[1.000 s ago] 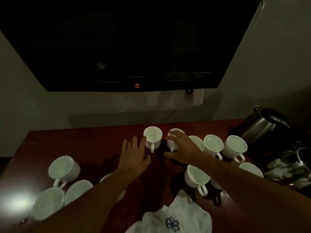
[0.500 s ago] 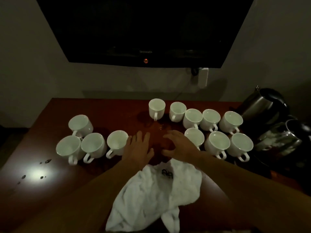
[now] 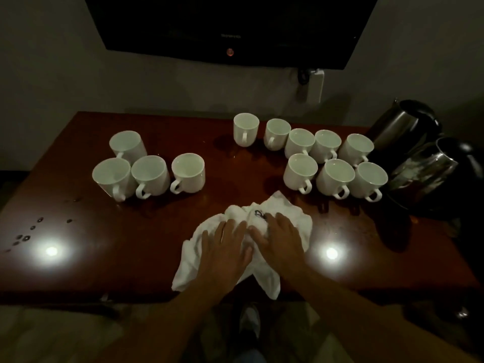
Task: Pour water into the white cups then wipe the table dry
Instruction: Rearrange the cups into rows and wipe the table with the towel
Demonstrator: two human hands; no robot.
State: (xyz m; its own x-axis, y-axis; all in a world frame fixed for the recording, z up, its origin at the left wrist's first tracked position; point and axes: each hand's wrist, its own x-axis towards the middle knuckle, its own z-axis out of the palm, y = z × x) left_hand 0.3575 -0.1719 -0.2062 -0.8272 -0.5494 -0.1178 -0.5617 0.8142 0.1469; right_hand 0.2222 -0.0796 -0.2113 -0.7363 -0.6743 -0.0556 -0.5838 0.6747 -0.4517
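**Desk:** What sat at the centre of the frame?

**Photographer:** A crumpled white cloth (image 3: 288, 213) lay on the dark wooden table (image 3: 110, 263), near its front edge, with both hands on top of it. The left hand (image 3: 225, 251) lay flat, its fingers straight and slightly spread. The right hand (image 3: 280, 239) pressed down beside it, fingers extended next to a dark emblem on the fabric. Neither hand was curled around anything.

**Desk:** And the cups?

**Photographer:** Four white cups (image 3: 150, 174) stood clustered beyond and to the left of the left hand. Eight white cups (image 3: 326, 142) stood in two rows beyond and to the right of the right hand, five behind and three in front. The dim light made it impossible to tell whether any held water.

**Desk:** Anything farther out?

**Photographer:** Two steel kettles (image 3: 403, 124) sat to the right of the eight cups. Droplets (image 3: 26, 237) dotted the table far to the left of the left hand, beside a bright light reflection (image 3: 51, 250). A second reflection (image 3: 331, 253) shone just right of the right hand. A dark television (image 3: 230, 22) hung on the wall beyond the cups.
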